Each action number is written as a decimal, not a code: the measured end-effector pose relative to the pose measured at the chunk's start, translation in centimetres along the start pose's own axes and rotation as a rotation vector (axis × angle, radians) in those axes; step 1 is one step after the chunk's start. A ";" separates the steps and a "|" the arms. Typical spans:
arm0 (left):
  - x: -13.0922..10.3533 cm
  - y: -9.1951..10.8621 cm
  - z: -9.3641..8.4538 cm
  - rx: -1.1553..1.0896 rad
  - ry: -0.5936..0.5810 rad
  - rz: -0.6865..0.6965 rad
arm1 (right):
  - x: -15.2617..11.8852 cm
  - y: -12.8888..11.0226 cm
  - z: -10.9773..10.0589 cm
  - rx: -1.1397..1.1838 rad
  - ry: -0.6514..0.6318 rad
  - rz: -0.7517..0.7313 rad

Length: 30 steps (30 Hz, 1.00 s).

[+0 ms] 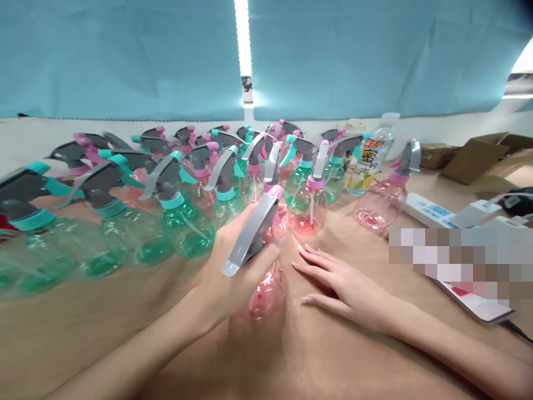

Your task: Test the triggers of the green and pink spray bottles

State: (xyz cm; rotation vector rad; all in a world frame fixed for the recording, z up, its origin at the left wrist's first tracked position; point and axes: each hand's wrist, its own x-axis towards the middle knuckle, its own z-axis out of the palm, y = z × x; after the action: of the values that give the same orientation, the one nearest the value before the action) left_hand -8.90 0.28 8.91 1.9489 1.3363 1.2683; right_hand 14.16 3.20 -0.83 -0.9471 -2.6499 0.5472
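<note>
My left hand (237, 261) is wrapped round the neck of a pink spray bottle (264, 294) with a grey lever and pink nozzle, near the middle of the table. To its right my right hand (333, 278) lies palm down on the brown surface, fingers spread, touching no bottle. Just beyond the held bottle stands another pink spray bottle (308, 211). A green spray bottle (187, 230) stands to the left of my left hand, in a row of several green ones. My left palm is hidden from view.
More pink and green spray bottles crowd the back and left of the table (179, 355). On the right are a lone pink bottle (381, 203), a labelled drink bottle (370, 158), a power strip (433, 210), a partly pixelated device (478, 300) and a cardboard box (474, 158).
</note>
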 end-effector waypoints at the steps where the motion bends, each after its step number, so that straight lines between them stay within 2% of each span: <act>1: 0.0 0.0 0.0 0.003 -0.003 -0.001 | 0.0 0.0 0.0 -0.003 -0.001 -0.002; 30: -0.1 -0.5 0.0 0.005 -0.003 0.032 | 0.1 -0.1 -0.1 -0.036 -0.031 -0.010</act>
State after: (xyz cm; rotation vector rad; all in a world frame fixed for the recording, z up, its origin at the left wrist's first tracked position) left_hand -9.14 0.45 8.46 1.9822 1.3130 1.2772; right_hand 14.07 3.22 -0.67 -0.9432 -2.6987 0.5170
